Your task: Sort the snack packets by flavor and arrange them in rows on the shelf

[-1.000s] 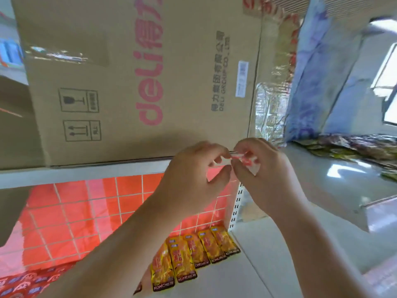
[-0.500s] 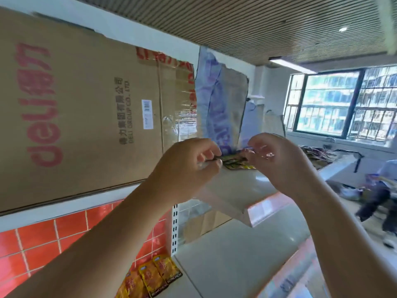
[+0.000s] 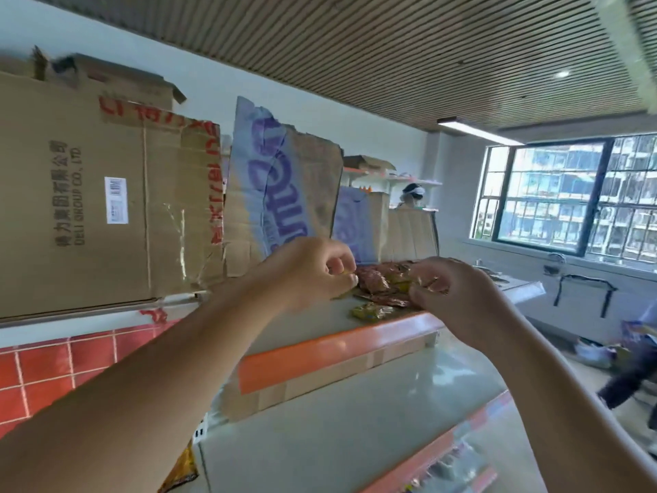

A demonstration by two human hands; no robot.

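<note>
Orange-edged shelf [image 3: 337,346], cardboard boxes [image 3: 106,208] behind it
I read snack packets [image 3: 382,283] heaped on that shelf; left hand [image 3: 313,275] and right hand [image 3: 458,297] sit at the heap, fingers curled, grasp on any packet I cannot tell

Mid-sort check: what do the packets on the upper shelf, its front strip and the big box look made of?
The snack packets: glossy plastic or foil film, by crinkles and glints. The front strip: smooth orange plastic or painted metal, faintly shiny; unclear which. The big box: matte brown cardboard, creased and taped.
</note>
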